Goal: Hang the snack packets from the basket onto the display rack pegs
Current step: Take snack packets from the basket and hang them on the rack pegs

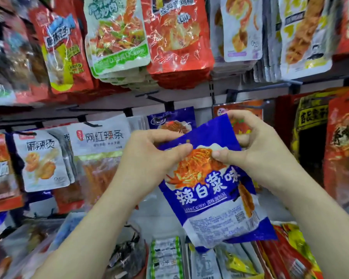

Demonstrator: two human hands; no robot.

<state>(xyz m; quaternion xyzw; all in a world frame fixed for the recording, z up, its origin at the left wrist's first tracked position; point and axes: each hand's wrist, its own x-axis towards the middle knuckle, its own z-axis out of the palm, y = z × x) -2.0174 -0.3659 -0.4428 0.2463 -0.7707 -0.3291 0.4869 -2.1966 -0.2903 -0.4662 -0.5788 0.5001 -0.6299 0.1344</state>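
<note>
The top edge of the packet [210, 188] is bent back between the hands and its hole is hidden. If it is pushed blind it may miss a peg [149, 96], or the foil may tear. The left hand [149, 158] pinches the upper left part, thumb in front and fingers curled behind. The packet is in the air, tilted, just in front of the hung packets [169, 121] of the same blue. The right hand [260, 150] pinches the upper right corner the same way — both wrists are raised.
</note>
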